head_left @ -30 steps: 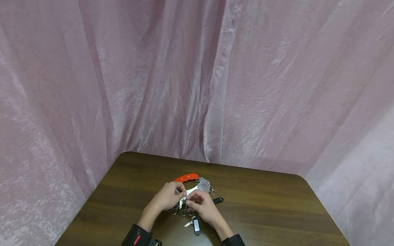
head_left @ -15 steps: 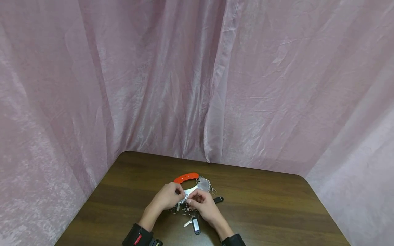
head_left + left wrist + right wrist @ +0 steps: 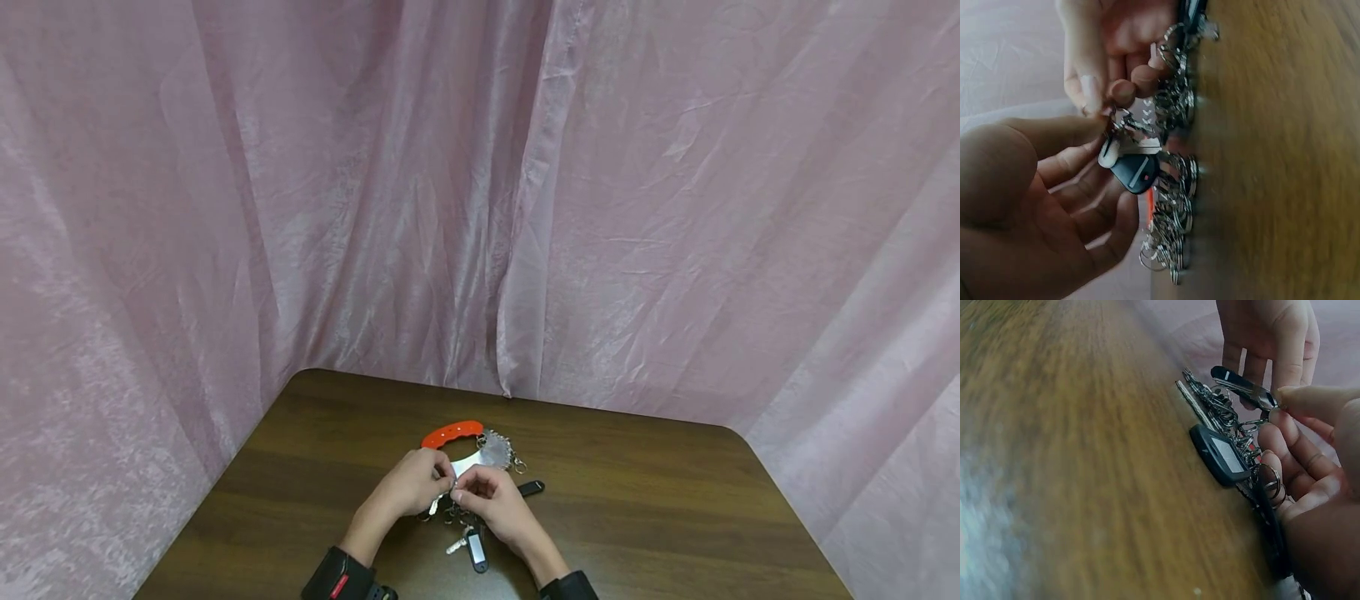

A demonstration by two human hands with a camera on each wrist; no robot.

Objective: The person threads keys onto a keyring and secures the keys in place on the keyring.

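Observation:
My left hand point(image 3: 408, 485) and right hand point(image 3: 497, 498) meet fingertip to fingertip over a large key holder with an orange grip point(image 3: 453, 432) and a silver plate point(image 3: 495, 452). Between them, in the left wrist view, a silver key point(image 3: 1141, 147) and a black key tag point(image 3: 1137, 174) dangle from a small key ring. The left thumb and finger pinch this ring's bunch, and the right thumb and forefinger pinch the ring close by. Fingers partly hide the ring. Below hang several linked metal rings point(image 3: 1172, 215).
A black key tag with a white label point(image 3: 477, 550) lies on the brown table point(image 3: 660, 508) beside a silver key point(image 3: 455, 546). Another black tag point(image 3: 532, 487) sticks out right of the right hand. Pink curtains point(image 3: 420, 208) hang behind the table.
Both hands stay at nearly the same place, their fingertips drawing slightly closer together. The dangling key shifts, and the key holder and labelled tag move very slightly left.

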